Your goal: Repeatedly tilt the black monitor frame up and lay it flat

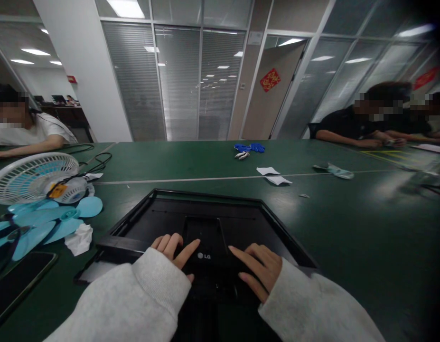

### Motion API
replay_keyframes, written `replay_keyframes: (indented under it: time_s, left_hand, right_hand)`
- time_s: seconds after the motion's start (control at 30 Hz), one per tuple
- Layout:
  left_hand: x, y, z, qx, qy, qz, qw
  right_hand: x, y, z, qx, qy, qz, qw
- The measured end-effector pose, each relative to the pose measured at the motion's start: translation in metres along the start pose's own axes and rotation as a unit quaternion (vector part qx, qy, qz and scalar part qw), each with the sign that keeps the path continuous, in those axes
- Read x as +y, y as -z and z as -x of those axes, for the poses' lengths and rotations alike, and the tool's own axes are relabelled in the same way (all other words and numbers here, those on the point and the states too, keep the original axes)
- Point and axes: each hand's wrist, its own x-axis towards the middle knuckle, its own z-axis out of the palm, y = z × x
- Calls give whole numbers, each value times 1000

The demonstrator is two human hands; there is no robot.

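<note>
Black LG panel [207, 232] on green table [348, 228], directly beneath both hands, long axis apparently left–right; left hand [173, 254] nearer the pale logo [204, 256], right hand [258, 268] beside the recess's right edge. Fingers loosely extended, grasping nothing; fingertip contact unclear. Panel smooth, dark, plastic-looking, with raised angular rim; grey sleeves [134, 294] soft, knitted.

Panel lights [126, 8] shine overhead, pale glare marks the tabletop [351, 237], and the view's right edge blurs darkly.
</note>
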Motion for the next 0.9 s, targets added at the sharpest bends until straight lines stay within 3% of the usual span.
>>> replay_keyframes:
  time_s: [0.4, 0.9]
  left_hand:
    - [4, 22, 8, 59, -16, 1, 998]
    - [11, 22, 14, 104, -28, -3, 994]
  right_hand:
    - [-21, 15, -4, 90, -15, 5, 996]
    - [-17, 17, -1, 123, 37, 33, 991]
